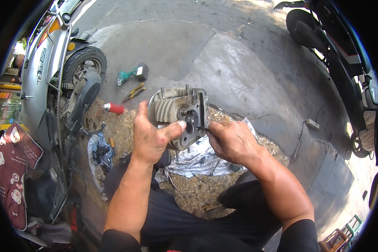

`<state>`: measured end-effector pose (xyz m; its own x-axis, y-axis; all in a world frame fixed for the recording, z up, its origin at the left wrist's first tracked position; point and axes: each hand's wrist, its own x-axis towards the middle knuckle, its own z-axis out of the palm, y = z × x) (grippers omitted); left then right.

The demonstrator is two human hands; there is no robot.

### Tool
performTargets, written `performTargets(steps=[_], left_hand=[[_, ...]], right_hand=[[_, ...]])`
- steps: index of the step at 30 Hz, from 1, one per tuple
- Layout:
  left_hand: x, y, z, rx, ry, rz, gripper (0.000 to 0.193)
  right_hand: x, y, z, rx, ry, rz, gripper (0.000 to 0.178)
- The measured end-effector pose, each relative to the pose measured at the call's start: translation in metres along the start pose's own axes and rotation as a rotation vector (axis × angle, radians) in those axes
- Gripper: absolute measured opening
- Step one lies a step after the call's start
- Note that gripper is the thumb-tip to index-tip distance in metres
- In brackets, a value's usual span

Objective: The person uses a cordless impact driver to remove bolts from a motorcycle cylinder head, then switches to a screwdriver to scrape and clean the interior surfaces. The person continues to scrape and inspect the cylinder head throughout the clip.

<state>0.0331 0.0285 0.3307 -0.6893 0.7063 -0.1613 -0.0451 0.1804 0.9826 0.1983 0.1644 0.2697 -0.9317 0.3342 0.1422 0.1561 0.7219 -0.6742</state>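
Observation:
A grey metal engine cylinder block (167,110) with cooling fins, studs and round holes is held up in front of me, above the ground. My left hand (153,136) grips its left side, the thumb laid over the near face and the other fingers mostly hidden behind. At the block's right edge, my right hand (234,140) is closed in a pinch. A thin dark sliver shows at its fingertips, too small to name. Below the block lies a crumpled silvery sheet (193,161) with small bits on it.
Beyond the block lie a teal cordless power tool (132,75), yellow-handled pliers (134,92) and a red can (114,108). Greasy parts (101,153) rest on a cloth at left. Scooters (82,80) flank both sides; small stools (342,235) stand lower right.

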Motion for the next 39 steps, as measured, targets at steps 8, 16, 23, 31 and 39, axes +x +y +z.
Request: performTargets(steps=[8, 16, 23, 31, 39], left_hand=[[0.000, 0.001, 0.001, 0.004, -0.040, 0.027, 0.061], [-0.001, -0.004, -0.005, -0.021, -0.068, -0.046, 0.059], [-0.002, -0.006, -0.009, -0.058, -0.034, -0.077, 0.060], [0.001, -0.005, -0.014, 0.015, -0.053, -0.014, 0.063], [-0.002, -0.008, -0.012, -0.011, -0.057, -0.047, 0.061]], right_hand=[[0.000, -0.003, 0.003, -0.066, -0.078, 0.012, 0.020], [-0.002, -0.003, 0.011, -0.229, 0.010, -0.013, 0.017], [-0.002, -0.004, 0.011, -0.139, -0.072, 0.007, 0.017], [-0.004, -0.008, 0.009, -0.151, -0.082, -0.004, 0.017], [-0.001, -0.002, 0.016, -0.271, 0.066, -0.022, 0.014]])
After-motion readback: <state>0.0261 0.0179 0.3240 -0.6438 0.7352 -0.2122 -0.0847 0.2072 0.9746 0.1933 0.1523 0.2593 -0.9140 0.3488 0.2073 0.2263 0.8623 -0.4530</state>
